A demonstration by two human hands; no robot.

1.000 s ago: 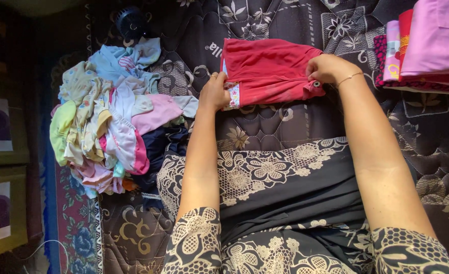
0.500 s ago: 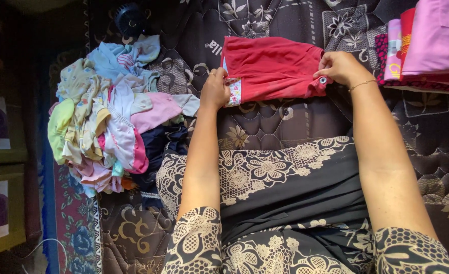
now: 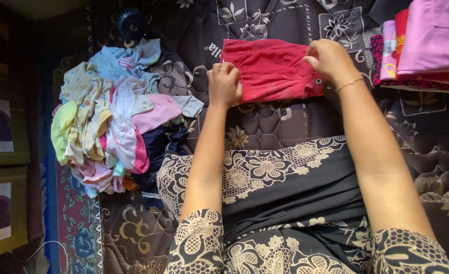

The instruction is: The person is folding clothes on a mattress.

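Note:
A red garment (image 3: 270, 68) lies flat on the dark quilted mattress (image 3: 280, 122) in front of me. My left hand (image 3: 224, 83) grips its lower left corner, fingers curled over the cloth. My right hand (image 3: 328, 61) pinches the garment's right edge near a small round button. Both forearms reach out over my lap, which is covered in dark cloth with a cream lace pattern.
A heap of small unfolded clothes (image 3: 113, 116) in pale colours lies to the left. A stack of folded pink and red clothes (image 3: 427, 43) sits at the upper right. A small dark fan (image 3: 130, 23) stands beyond the heap. A patterned rug (image 3: 75, 223) edges the mattress.
My left hand has moved up and right over the garment's lower left corner, covering the patterned trim. My right hand has shifted up and left along the right edge.

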